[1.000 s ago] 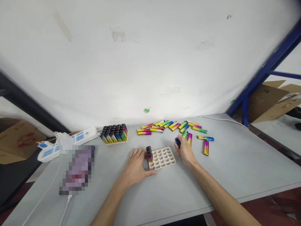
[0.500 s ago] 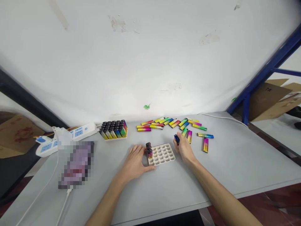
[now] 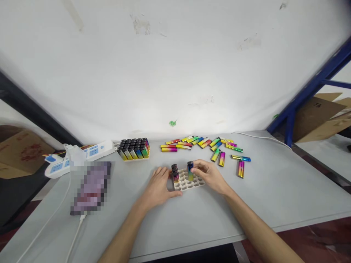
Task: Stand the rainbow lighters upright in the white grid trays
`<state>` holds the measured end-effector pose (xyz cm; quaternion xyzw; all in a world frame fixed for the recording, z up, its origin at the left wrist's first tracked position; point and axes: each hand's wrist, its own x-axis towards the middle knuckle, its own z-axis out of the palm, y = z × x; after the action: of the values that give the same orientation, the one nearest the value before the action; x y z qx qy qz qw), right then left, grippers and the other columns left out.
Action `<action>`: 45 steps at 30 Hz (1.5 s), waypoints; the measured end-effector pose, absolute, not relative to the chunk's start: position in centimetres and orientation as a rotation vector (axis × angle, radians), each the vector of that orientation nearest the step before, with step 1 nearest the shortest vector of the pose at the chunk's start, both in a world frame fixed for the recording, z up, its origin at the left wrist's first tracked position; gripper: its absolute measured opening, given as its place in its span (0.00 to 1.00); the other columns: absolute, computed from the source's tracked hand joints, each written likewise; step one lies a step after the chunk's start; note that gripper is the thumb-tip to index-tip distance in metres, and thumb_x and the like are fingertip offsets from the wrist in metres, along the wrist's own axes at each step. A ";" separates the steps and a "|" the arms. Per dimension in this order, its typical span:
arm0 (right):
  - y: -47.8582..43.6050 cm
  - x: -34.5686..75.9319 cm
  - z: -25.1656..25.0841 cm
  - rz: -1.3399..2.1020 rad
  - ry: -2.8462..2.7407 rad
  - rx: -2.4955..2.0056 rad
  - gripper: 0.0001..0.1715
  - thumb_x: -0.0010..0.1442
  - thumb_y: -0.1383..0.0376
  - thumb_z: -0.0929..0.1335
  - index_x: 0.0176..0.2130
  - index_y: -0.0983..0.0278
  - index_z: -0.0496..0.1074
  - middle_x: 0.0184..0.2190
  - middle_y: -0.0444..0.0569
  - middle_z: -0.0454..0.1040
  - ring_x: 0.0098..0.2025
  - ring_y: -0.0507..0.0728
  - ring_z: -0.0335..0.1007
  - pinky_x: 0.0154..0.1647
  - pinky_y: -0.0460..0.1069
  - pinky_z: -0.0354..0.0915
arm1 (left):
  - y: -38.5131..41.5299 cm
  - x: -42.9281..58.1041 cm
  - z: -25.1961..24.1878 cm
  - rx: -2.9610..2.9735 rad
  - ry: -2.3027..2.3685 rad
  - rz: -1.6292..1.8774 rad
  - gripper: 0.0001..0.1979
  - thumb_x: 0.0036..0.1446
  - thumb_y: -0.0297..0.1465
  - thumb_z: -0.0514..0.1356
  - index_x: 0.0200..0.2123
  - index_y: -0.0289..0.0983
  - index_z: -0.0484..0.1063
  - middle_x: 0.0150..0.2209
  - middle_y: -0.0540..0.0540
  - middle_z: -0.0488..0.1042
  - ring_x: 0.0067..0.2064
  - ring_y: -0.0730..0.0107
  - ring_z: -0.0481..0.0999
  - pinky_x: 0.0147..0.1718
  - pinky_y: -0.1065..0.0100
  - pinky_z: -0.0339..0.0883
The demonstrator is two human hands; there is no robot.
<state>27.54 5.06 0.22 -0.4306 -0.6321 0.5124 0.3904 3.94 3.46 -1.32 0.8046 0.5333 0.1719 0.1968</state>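
A pale tray (image 3: 197, 183) with rows of round-cornered holes lies on the grey table. My left hand (image 3: 157, 188) is curled around its left side, thumb along the front corner and fingers by the back. Several purple-and-yellow lighters (image 3: 176, 176) with black tops stand upright in its left column. Between the thumb and fingers of my right hand (image 3: 210, 175) is a blue-to-yellow lighter (image 3: 190, 171), held upright over the middle of the tray; whether its lower end touches a hole I cannot tell.
A full block of upright lighters (image 3: 134, 149) stands at the back left. Loose lighters (image 3: 204, 143) lie scattered at the back and right, one purple lighter (image 3: 241, 169) farthest right. At left are a power strip (image 3: 93, 151), a pixelated dark-edged object (image 3: 91, 188) and a white cable (image 3: 78, 228).
My right hand has moved left with the lighter, from beside the tray to above it, and the lighter now stands upright. My left hand has stayed at the tray's left side.
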 end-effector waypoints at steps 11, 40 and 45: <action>3.1 24.7 -1.3 0.831 -1.957 -0.873 0.10 0.64 0.59 0.70 0.46 0.58 0.74 0.41 0.49 0.79 0.41 0.56 0.76 0.44 0.52 0.72 | 3.5 3.9 -1.9 2.277 1.481 0.510 0.27 0.47 0.53 0.68 0.40 0.39 0.69 0.42 0.44 0.71 0.46 0.52 0.68 0.45 0.54 0.61; 3.6 25.5 -0.7 0.720 -1.865 -1.242 0.11 0.69 0.58 0.63 0.38 0.59 0.71 0.35 0.48 0.78 0.37 0.56 0.74 0.39 0.51 0.67 | 3.3 4.0 -0.7 2.187 1.459 0.574 0.16 0.57 0.44 0.64 0.39 0.39 0.67 0.39 0.46 0.68 0.45 0.55 0.66 0.45 0.55 0.63; 4.4 26.2 -0.9 0.683 -1.824 -1.340 0.14 0.69 0.58 0.62 0.35 0.60 0.71 0.33 0.47 0.77 0.35 0.56 0.72 0.38 0.51 0.64 | 3.5 4.1 -1.0 2.208 1.480 0.568 0.15 0.55 0.41 0.65 0.39 0.39 0.67 0.38 0.46 0.69 0.44 0.55 0.66 0.44 0.55 0.64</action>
<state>26.17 4.37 -0.86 -0.5246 -0.7138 0.2674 0.3791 4.05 3.46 -0.97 0.7942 0.5323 0.2042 0.2101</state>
